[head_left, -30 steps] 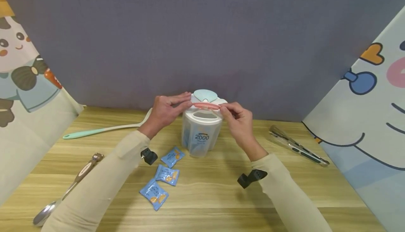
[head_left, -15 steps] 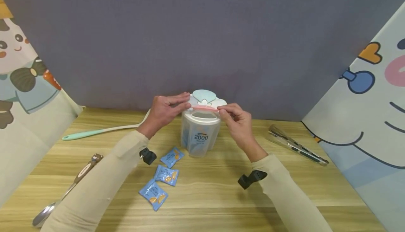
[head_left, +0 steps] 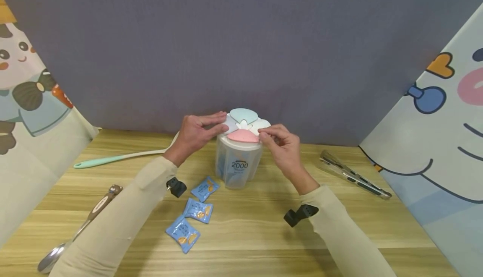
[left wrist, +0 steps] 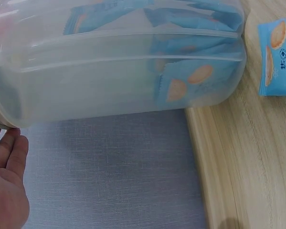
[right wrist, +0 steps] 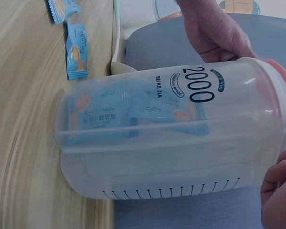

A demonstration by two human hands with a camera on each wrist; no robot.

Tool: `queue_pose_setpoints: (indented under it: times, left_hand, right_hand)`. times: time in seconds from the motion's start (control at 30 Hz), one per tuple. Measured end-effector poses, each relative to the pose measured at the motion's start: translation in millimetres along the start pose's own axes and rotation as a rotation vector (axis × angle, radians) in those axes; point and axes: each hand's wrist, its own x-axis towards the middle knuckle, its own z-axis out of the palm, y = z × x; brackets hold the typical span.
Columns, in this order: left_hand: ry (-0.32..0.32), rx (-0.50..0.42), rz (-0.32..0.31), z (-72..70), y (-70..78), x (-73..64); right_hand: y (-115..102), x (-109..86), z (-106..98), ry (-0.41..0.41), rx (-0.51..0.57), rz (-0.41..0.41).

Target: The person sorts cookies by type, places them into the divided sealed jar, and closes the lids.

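Observation:
A clear plastic storage canister (head_left: 240,165) stands upright at the back of the table, marked 2000. Its flower-shaped lid has a pale blue petal (head_left: 243,115) at the back and a pink flap (head_left: 243,135) lying flat at the front. My left hand (head_left: 200,131) rests its fairly straight fingers against the lid's left side. At the lid's right front edge, beside the pink flap, my right hand (head_left: 283,143) pinches with thumb and bent fingers. Blue snack packets (right wrist: 100,112) show through the canister wall in both wrist views.
Three blue snack packets (head_left: 198,210) lie in front of the canister. A mint-handled utensil (head_left: 120,157) and a brown-handled spoon (head_left: 90,216) lie to the left, metal tongs (head_left: 352,174) to the right. A grey panel (head_left: 241,50) rises behind the table.
The pink flap has swung down toward the front, from raised on edge to flat, covering the opening at the lid's front. Both hands stay at the lid with barely any movement.

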Motion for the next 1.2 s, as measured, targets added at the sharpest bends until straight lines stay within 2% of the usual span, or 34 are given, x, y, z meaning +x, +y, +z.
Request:
queue_pose_setpoints:
  times: [0.2,0.37,0.57,0.83,1.07,1.2]
  left_hand:
    - [-0.002,-0.001,-0.01,-0.4,0.8,-2.1]
    - [0.002,0.003,-0.002,0.2,1.7,-3.2]
    - [0.008,0.008,0.003,1.3,1.1,-4.0]
    - [0.01,0.014,0.018,1.6,1.5,-3.1]
    - [0.033,0.012,0.035,10.0,-35.0,-0.3]
    - [0.036,-0.003,0.045,10.7,-43.3,0.8]
  right_hand:
    - [-31,3.4,8,-0.054,-0.154,0.044]
    - [-36,4.4,10,-0.058,-0.197,0.083]
    - [-43,6.8,16,-0.036,-0.31,0.083]
    - [-46,8.5,18,-0.03,-0.323,0.079]
    - [-44,8.4,18,-0.033,-0.316,0.063]
    - [-43,8.2,18,-0.032,-0.318,0.055]
